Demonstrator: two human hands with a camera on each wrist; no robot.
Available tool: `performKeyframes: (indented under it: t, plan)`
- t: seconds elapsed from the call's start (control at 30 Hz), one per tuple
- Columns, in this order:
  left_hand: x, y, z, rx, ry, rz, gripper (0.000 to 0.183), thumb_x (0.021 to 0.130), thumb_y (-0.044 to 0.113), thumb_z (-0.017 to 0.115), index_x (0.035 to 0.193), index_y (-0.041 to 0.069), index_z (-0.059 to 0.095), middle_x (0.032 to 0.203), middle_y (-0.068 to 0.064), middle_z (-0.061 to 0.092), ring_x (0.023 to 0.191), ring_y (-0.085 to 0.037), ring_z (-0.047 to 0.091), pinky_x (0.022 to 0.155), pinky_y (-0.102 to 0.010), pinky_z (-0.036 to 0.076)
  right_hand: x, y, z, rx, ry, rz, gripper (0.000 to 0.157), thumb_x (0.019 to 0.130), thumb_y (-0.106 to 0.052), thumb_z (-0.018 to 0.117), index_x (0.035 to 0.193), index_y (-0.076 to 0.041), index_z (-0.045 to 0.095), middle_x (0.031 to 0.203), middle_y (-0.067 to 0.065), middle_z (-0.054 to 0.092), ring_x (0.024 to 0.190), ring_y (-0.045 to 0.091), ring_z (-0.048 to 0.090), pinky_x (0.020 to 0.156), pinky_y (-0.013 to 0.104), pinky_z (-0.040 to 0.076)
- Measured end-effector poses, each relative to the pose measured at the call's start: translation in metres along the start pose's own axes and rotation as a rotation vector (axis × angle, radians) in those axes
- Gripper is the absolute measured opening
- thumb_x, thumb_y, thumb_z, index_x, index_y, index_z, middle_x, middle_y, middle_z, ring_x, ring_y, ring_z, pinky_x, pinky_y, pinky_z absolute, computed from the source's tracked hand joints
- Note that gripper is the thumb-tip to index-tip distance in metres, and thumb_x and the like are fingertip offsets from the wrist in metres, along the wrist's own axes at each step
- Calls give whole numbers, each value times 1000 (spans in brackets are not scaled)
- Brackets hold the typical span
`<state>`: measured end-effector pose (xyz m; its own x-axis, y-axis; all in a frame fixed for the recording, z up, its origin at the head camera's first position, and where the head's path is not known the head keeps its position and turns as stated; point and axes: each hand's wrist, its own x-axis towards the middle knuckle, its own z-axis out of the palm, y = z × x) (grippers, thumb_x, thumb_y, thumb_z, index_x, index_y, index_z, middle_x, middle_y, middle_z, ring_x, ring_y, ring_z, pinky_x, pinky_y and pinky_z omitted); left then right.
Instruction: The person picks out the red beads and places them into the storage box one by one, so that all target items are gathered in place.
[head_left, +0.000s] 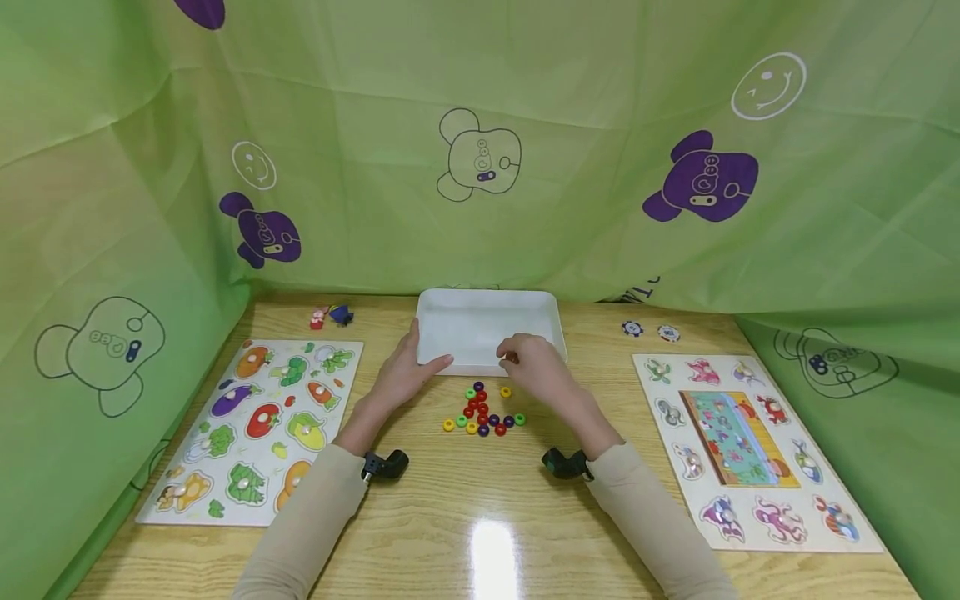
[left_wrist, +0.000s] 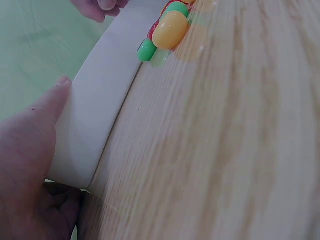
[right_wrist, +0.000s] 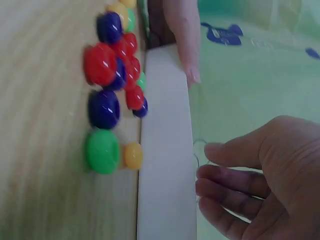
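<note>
A white tray (head_left: 487,369) stands on the table by the green cloth. My left hand (head_left: 401,367) grips its near left corner, the thumb over the near rim and the other fingers along the left side. My right hand (head_left: 534,362) hovers over the tray's near right part, fingers loosely bent. In the right wrist view its thumb (right_wrist: 235,150) and fingertips stand slightly apart, and no bead shows between them. In front of the tray lie several round beads, among them a red bead (head_left: 500,430), a green bead (right_wrist: 102,151) and a yellow bead (left_wrist: 171,30).
A vegetable puzzle board (head_left: 251,450) lies at left and a sea-animal puzzle board (head_left: 667,442) at right. Two small figures (head_left: 341,315) stand at the back left. Two poker chips (head_left: 669,333) lie at the back right. Green cloth (head_left: 570,233) hangs behind and on both sides.
</note>
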<state>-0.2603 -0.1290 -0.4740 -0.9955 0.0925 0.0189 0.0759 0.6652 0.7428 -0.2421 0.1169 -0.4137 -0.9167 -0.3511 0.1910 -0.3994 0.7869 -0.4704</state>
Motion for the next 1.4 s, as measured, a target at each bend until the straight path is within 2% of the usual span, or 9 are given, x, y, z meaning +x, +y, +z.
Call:
performKeyframes:
  t: [0.13,0.23,0.37,0.5,0.6,0.83,1.17,1.3,1.4]
  plan:
    - [0,1,-1,0,-5,3,104,80,64,55,150,14,-4,157,-14,8,143,-33,14,113,-53,22,-6,-8,4,-79,3,-92,11,83,-11,66,92,-11,72,84,-4,66,73,8,57,65,24,49]
    - [0,2,-2,6,-3,2,106,79,67,54,150,15,-4,157,-13,9,143,-32,15,113,-52,23,-10,-15,7,-98,-9,-160,12,82,-11,66,93,-12,72,85,-4,66,73,7,58,64,23,49]
    - [0,3,-4,8,-2,6,106,78,68,54,150,15,-4,157,-13,9,144,-32,15,114,-51,22,-13,-21,15,-102,-86,-210,13,83,-12,66,95,-12,72,88,-3,67,75,7,58,67,23,51]
    - [-1,3,-3,7,-5,10,105,80,65,55,150,14,-4,157,-13,9,144,-32,14,114,-52,22,-15,-21,26,-155,-156,-235,11,85,-13,64,92,-15,72,88,-5,68,76,4,58,71,21,51]
    - [-1,2,-3,6,-9,4,104,80,64,55,150,14,-3,157,-13,8,144,-31,14,114,-52,22,-16,-19,34,-189,-167,-240,12,85,-14,63,91,-17,73,89,-7,69,76,4,58,71,19,51]
    - [0,0,-1,-3,-12,0,104,80,65,55,150,16,-3,157,-12,8,144,-31,14,114,-52,22,-15,-19,37,-178,-175,-226,13,84,-15,66,95,-15,73,93,-4,70,80,7,61,75,23,52]
    - [-3,1,-1,2,-5,9,103,81,62,56,150,14,-3,157,-12,9,144,-31,14,114,-51,22,-11,-22,40,-207,-198,-249,9,81,-11,65,83,-15,73,80,-5,64,67,6,52,63,18,46]
    - [-2,1,-1,3,-2,10,105,80,64,56,150,14,-3,157,-12,8,144,-31,14,114,-51,22,-9,-25,32,-175,-177,-273,7,81,-11,65,79,-13,72,77,-4,63,67,7,51,63,20,46]
    - [-1,1,0,-2,-3,13,105,80,64,56,150,14,-3,157,-12,8,144,-31,14,114,-51,22,-7,-25,19,-119,-146,-236,7,82,-10,66,83,-11,73,80,-4,63,70,8,51,65,21,46]
